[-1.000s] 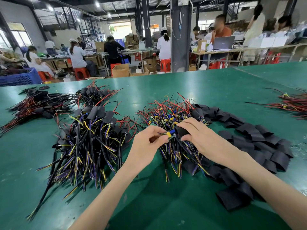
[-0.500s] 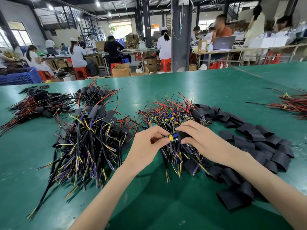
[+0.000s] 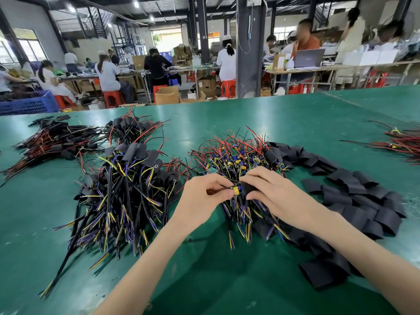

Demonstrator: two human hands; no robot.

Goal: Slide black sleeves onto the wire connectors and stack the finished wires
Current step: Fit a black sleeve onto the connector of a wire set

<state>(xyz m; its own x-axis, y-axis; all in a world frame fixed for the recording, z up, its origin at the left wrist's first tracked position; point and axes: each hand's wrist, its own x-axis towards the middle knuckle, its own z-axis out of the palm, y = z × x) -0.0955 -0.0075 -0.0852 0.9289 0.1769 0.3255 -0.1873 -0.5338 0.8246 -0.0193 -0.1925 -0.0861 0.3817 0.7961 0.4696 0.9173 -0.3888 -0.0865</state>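
Left hand [image 3: 204, 197] pinches a connector [image 3: 236, 190], right hand [image 3: 281, 196] a black sleeve [image 3: 248, 188]. Sleeved wires [image 3: 122, 196] crowd centre-left, loose sleeves [image 3: 354, 194] right; green tabletop [image 3: 216, 280] shows below.

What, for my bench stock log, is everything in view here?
Green workbench top: one, green, underneath.
Black-sleeved finished wire pile: one, black, centre-left.
Unsleeved red-black wire pile: one, red-black, centre.
Loose flat black sleeves: many, black, right.
Far-left wire bundle: one, red-black, far left.
Far-right wire bundle: one, red-black, right edge.
Blue plastic crate: one, blue, off-table left.
Yellow wire connector: one, yellow, centre, pinched.
Held black sleeve: one, black, beside connector.
Left hand: one, pinching connector.
Right hand: one, gripping held sleeve.
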